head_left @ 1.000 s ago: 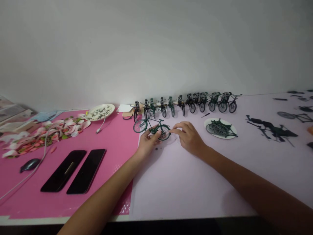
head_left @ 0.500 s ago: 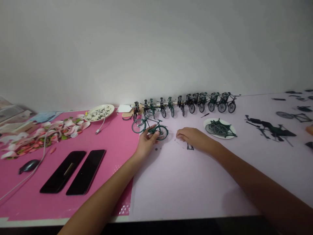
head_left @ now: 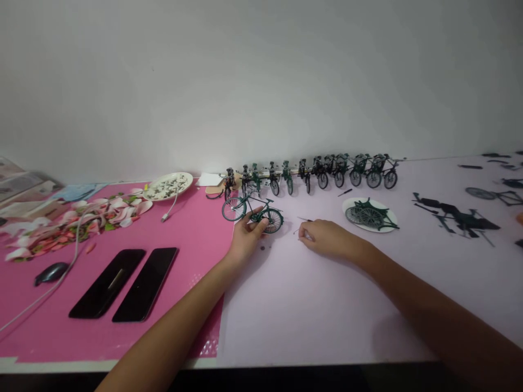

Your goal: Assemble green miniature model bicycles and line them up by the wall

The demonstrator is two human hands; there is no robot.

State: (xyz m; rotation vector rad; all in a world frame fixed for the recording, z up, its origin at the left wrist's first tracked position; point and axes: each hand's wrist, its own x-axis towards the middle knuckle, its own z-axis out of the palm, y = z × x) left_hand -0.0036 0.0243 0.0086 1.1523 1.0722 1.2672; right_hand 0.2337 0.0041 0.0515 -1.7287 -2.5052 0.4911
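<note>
A small green model bicycle (head_left: 253, 210) stands upright on the table just past the pink mat's edge. My left hand (head_left: 246, 238) grips it low on the frame near its rear wheel. A hand's width to the right, my right hand (head_left: 324, 238) lies on the pale surface with its fingers curled around a thin dark part whose tip pokes out to the left. A couple of tiny dark bits (head_left: 265, 248) lie between the hands.
Several finished model bicycles (head_left: 310, 171) line the wall. A white plate of green parts (head_left: 370, 215) sits right of my hands, with loose dark parts (head_left: 453, 216) farther right. On the pink mat (head_left: 180, 239) lie two phones (head_left: 125, 283), a mouse (head_left: 51, 272), a cable, petals and a dish (head_left: 166, 187).
My right hand left the bicycle's rear wheel, dropped to the table on the right and closed on a small part. My left hand has kept its hold on the bicycle.
</note>
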